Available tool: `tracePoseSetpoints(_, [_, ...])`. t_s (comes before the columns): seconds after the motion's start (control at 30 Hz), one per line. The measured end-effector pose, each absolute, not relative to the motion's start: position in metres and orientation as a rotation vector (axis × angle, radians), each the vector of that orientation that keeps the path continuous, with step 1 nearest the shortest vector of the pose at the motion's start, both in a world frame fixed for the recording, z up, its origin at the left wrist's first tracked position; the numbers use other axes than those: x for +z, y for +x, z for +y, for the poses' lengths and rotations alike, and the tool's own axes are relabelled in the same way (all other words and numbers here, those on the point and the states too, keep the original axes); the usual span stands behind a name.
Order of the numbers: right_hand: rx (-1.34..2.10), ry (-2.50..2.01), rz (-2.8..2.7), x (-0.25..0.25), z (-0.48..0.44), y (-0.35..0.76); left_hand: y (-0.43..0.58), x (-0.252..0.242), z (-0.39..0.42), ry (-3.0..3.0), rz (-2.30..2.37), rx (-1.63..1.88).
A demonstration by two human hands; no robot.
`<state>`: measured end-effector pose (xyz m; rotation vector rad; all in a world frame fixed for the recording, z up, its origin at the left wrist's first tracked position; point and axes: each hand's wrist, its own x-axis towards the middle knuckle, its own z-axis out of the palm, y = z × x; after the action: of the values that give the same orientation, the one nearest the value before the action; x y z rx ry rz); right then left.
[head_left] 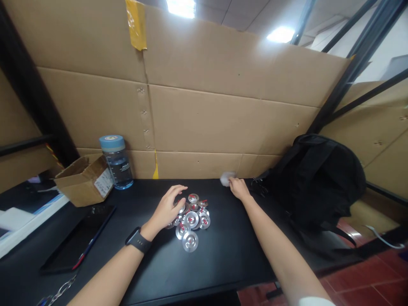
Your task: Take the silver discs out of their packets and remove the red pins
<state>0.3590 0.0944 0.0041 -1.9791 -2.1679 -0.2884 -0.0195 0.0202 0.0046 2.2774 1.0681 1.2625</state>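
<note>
Left hand [167, 208]: grip released, fingers parted; metal discs [191, 219] heaped by its thumb and rightward, contact unclear. Right hand [239, 188]: grip pinching a blurred pale object [225, 178] at its fingertips. Black backpack [321, 178] right of that grip.

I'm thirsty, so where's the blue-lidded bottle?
In the head view, the bottle stands on the left side of the black table, just right of the cardboard box.

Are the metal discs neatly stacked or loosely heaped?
Loosely heaped: the discs overlap unevenly on the table, by the left hand.
</note>
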Motion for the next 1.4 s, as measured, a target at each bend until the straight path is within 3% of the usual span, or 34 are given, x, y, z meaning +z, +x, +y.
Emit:
tracePoseSetpoints(0.43, [-0.152, -1.998, -2.246, 0.019, 0.13, 0.361, -0.025, 0.004, 0.024, 2.3, 1.115, 1.271])
tracePoseSetpoints(0.97, [-0.155, -2.031, -2.187, 0.015, 0.099, 0.35, -0.032, 0.01, 0.027, 2.353, 1.158, 1.273])
tracePoseSetpoints(1.2, [-0.059, -1.841, -2.176, 0.023, 0.069, 0.328, -0.053, 0.006, 0.042, 2.293, 1.265, 1.224])
tracePoseSetpoints(1.4, [0.19, -1.488, -2.373, 0.027, 0.058, 0.24, -0.062, -0.006, 0.052, 2.313, 1.32, 1.237])
